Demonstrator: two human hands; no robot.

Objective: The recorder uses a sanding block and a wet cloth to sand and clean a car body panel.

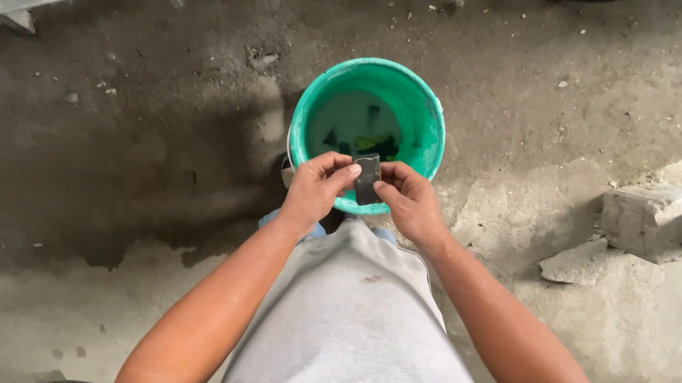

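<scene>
Both the left hand (pixel 316 188) and the right hand (pixel 412 200) pinch a small dark flat piece (pixel 367 179) over the near rim of the green bucket (pixel 316 98), where steady, close fingertips seem best.

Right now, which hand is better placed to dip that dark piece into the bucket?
Probably the right hand: its fingers pinch the small dark piece along its edge, directly over the green bucket rim. The left hand only touches the top corner with its fingertips.
</scene>
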